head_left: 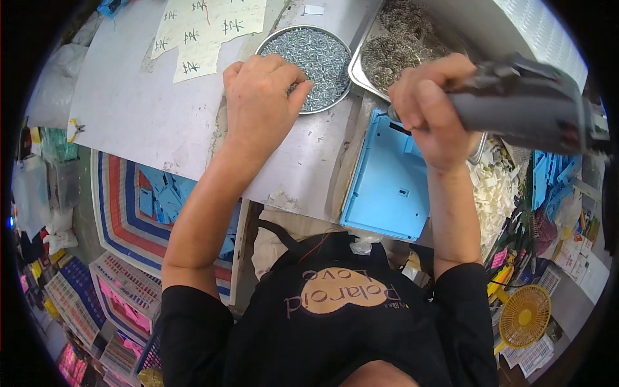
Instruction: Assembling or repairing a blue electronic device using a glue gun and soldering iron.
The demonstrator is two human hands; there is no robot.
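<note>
Black handwritten characters, much the same sign repeated, cover a pale paper sheet (pixel 213 50) lying beyond the left hand (pixel 264 93), with a thin red stroke at its upper part. Purple lettering also runs around a tan patch on the black T-shirt (pixel 335 342), below and between the hands.

Under the left hand's fingertips is a round metal dish (pixel 303 27) filled with small silvery screws (pixel 319 68). A light-blue plastic panel (pixel 380 187) with a raised rim and small dark cut-outs lies just below the right hand (pixel 438 106), at the near edge of the counter (pixel 148 109); the right forearm hides part of its right side. The dark grey handheld power tool (pixel 522 106) reaches rightward from the right hand, blurred at its far end.

The left hand comes in over the dish's near-left rim, palm down, fingers bent and thumb close to them — whether it pinches a screw, I cannot tell. The right hand is raised above the panel, its fingers closed around the tool.

Beyond the right hand sits a rectangular metal tray (pixel 356 69) of tangled small metal parts (pixel 396 51); to its right forearm's right — a heap of white plastic pieces (pixel 493 193).
</note>
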